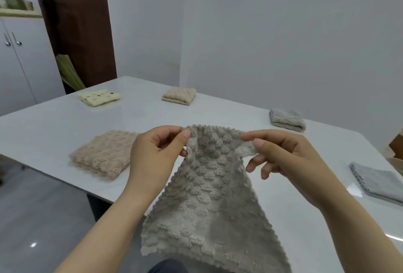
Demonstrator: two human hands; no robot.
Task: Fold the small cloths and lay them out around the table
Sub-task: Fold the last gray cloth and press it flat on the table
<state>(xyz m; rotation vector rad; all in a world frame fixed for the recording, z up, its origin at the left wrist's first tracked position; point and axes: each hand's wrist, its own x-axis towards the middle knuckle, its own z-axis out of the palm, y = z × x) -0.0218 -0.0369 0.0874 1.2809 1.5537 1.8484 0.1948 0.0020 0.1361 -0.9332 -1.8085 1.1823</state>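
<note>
The person is holding a taupe cloth [209, 196] up in the air, over the near edge of the white bench [54, 128]. The left hand [157, 152] is pinching the top left corner between thumb and forefinger. The right hand [283, 157] is pinching the top right corner in the same way, and its other fingers are hanging loosely curled. The cloth is hanging down from the two hands toward the person and is spreading wider at the bottom.

Five folded cloths are lying on the bench, well apart from each other. A beige bobbled cloth [102, 152] is lying near the left hand. A yellow dotted cloth [99, 97] and a small beige cloth [179, 95] are lying near the far edge. A grey cloth [286, 119] is lying further to the right, and a flat pale grey cloth [377, 181] is lying near the right edge.

The bench top is smooth and is reflecting some light. Behind it a plain pale wall [261, 33] is standing, with a brown door [76, 22] and a white cupboard [21, 65] on the left. The grey floor [43, 218] is shining a little.
</note>
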